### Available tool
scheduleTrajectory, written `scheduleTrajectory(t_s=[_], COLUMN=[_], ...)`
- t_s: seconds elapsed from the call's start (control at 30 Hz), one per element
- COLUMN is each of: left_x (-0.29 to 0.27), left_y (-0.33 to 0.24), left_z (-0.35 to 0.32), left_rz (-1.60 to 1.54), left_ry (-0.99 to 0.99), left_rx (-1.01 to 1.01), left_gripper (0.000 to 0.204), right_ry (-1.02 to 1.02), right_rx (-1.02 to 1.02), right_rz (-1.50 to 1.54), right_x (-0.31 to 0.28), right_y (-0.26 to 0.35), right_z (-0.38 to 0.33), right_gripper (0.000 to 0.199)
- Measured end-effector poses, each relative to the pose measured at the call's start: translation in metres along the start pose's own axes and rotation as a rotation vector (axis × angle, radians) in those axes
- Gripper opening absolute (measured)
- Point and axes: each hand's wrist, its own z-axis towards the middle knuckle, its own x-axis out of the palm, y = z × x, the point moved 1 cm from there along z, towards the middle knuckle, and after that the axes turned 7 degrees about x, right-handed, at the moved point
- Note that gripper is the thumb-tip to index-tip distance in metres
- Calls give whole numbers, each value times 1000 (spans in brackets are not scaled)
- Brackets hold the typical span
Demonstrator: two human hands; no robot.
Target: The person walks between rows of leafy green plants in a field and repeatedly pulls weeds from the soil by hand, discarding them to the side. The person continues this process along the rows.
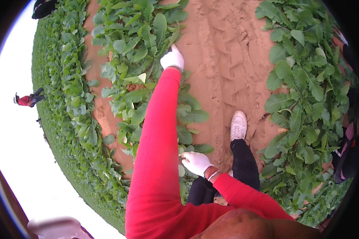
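Among leafy plants [147,36], left hand [172,59] reaches; right hand [196,162] near leaves.

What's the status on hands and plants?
Left hand gloved, reaching into leafy plant row. Right hand gloved, at leaves by knee. Grips unclear. Nothing in the way.

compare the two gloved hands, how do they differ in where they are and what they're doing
The left hand is stretched far forward on a straight arm, a finger touching the leaves of the middle plant row; the right hand is drawn in close to the body on a bent arm, by the low leaves near the black-clad legs. The left hand looks smaller, being farther off. Both wear white gloves and red sleeves, and neither plainly grips anything.
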Motion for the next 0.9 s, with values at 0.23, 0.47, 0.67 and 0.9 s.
scheduleTrajectory(t_s=[0.23,0.47,0.67,0.9], left_x=[-3,-29,-12,-5], left_y=[2,-8,-51,-21], left_z=[9,-10,-58,-31], left_rz=[114,-13,-242,-193], left_ry=[-11,88,39,126], left_rx=[87,120,245,60], left_gripper=[26,23,24,67], right_ry=[-11,-18,7,15], right_rx=[-13,-7,-1,-3], right_rz=[17,2,16,2], right_x=[0,4,9,9], right_y=[3,4,8,7], right_z=[2,3,4,5], right_gripper=[28,30,31,31])
